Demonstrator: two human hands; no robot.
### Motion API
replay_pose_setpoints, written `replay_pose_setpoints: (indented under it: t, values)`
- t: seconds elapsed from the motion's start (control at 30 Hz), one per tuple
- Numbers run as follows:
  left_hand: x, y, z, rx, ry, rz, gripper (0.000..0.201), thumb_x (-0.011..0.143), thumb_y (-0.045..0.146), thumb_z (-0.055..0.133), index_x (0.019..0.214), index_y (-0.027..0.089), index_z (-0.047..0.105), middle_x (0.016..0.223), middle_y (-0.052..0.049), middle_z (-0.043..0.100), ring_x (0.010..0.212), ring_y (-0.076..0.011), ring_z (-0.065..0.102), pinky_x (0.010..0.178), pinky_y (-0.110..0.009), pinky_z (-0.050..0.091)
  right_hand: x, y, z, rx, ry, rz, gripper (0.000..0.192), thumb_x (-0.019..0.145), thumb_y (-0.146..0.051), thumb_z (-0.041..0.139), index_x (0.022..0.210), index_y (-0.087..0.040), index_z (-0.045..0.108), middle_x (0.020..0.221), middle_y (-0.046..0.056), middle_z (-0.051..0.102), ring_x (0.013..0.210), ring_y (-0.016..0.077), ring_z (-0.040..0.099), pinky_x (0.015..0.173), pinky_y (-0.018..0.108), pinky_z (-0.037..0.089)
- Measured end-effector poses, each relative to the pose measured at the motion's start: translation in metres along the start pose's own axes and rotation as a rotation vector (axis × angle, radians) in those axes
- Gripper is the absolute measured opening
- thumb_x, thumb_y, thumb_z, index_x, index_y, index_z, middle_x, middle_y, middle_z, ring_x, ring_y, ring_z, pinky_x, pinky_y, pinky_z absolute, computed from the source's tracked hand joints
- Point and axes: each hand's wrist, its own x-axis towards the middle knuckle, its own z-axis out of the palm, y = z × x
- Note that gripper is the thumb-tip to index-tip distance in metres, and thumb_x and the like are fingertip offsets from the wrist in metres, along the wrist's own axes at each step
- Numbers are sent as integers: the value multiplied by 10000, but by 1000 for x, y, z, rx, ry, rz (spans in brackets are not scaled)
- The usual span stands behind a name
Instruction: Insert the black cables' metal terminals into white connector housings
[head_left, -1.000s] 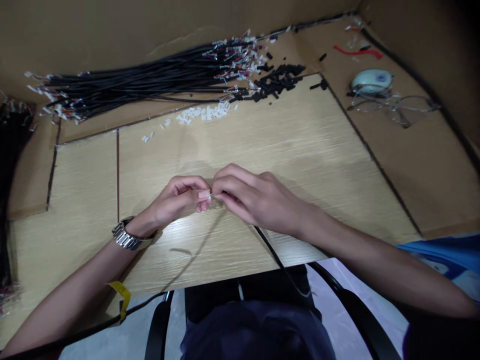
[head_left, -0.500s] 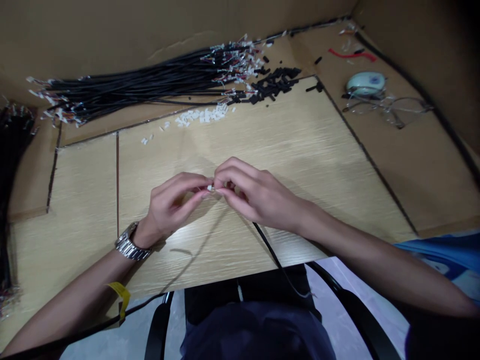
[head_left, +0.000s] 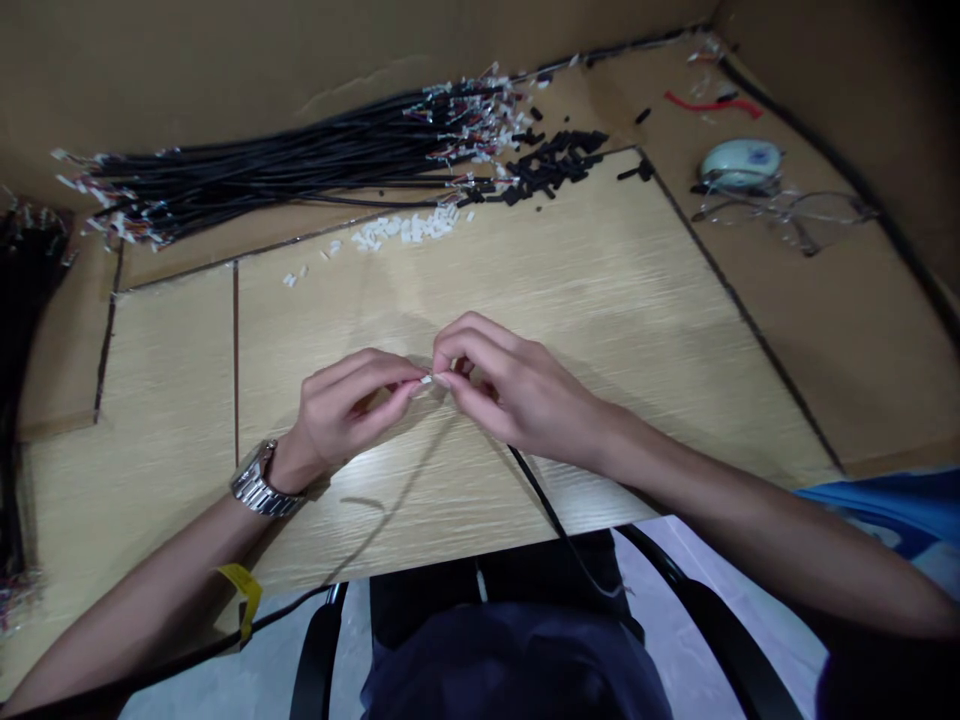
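Observation:
My left hand (head_left: 349,405) and my right hand (head_left: 510,390) meet fingertip to fingertip over the middle of the wooden table (head_left: 600,290). Between them sits a small white connector (head_left: 426,379), pinched by my left thumb and forefinger. My right hand grips the end of a black cable (head_left: 551,515) that runs from under its palm down over the table's front edge toward my lap. The cable's wire ends are hidden by my fingers. A metal watch (head_left: 259,480) is on my left wrist.
A long bundle of black cables (head_left: 285,165) lies along the back. Beside it are several loose white connectors (head_left: 405,228) and a pile of black sleeves (head_left: 551,165). Glasses (head_left: 795,215) and a pale mouse-shaped object (head_left: 742,163) lie at the right. Cardboard walls surround the table.
My left hand has turned and uncurled, its fingers now stretched toward the right hand. Both hands have stayed at the table's middle with the connector between them.

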Motion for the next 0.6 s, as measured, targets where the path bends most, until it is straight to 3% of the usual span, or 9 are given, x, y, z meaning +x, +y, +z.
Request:
replay_pose_setpoints:
  t: [0.17, 0.33, 0.47, 0.6]
  values:
    - [-2, 1, 6, -243, 12, -258, 62, 850, 196, 697, 898, 176, 730, 783, -47, 727, 672, -131, 644, 622, -238, 518, -1, -3, 3, -287, 30, -42, 91, 970, -201, 461, 991, -167, 543, 1022, 55, 629, 706, 109, 584, 510, 213, 357]
    - [1, 1, 7, -611, -24, -600, 148, 856, 284, 707, 805, 146, 710, 644, -11, 677, 539, -99, 610, 542, -204, 521, -1, -6, 2, -562, 29, -84, 159, 986, -180, 412, 999, -166, 570, 1015, 40, 662, 735, 118, 600, 462, 251, 247]
    - [6, -1, 4, -730, -66, -712, 157, 820, 267, 739, 744, 136, 699, 602, -1, 649, 489, -84, 577, 493, -188, 504, 0, -8, 1, -611, -70, -60, 193, 966, -144, 395, 1000, -157, 584, 1038, 53, 665, 767, 135, 609, 460, 266, 209]
    - [9, -1, 3, -803, -90, -774, 132, 810, 228, 734, 727, 135, 691, 589, 6, 634, 479, -73, 562, 477, -171, 490, 0, -8, 2, -614, -91, -46, 205, 952, -127, 395, 1000, -147, 594, 1051, 62, 667, 784, 145, 616, 456, 267, 201]
